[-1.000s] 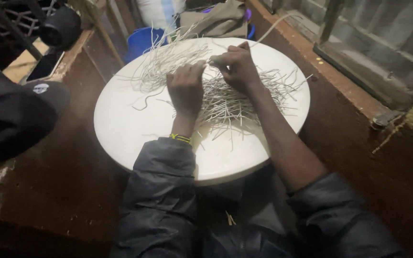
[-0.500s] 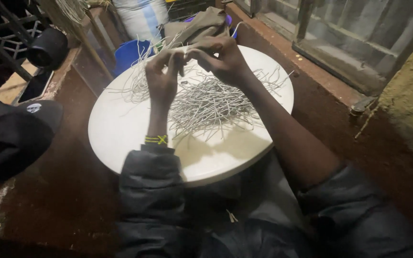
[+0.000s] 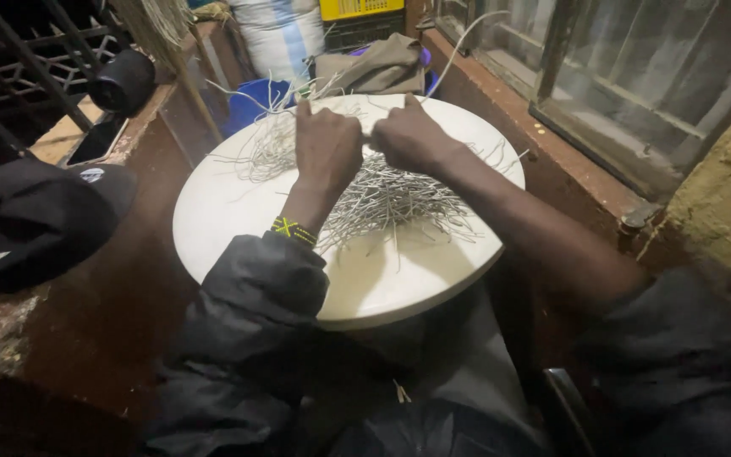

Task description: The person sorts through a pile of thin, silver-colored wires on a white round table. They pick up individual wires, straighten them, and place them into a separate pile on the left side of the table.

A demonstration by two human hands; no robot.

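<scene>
Saw strips heaped on table, my hands side by side above heap. Bucket and cloth lay behind table, cap left, window right.

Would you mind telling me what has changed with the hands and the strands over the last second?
The left hand has lifted off the pile of thin pale strands and closed into a fist. The right hand has drawn in beside it, so both fists now meet above the pile, apparently pinching a strand between them. The pile stays spread on the round white tabletop, and the blue bucket stays beyond its far edge.
</scene>
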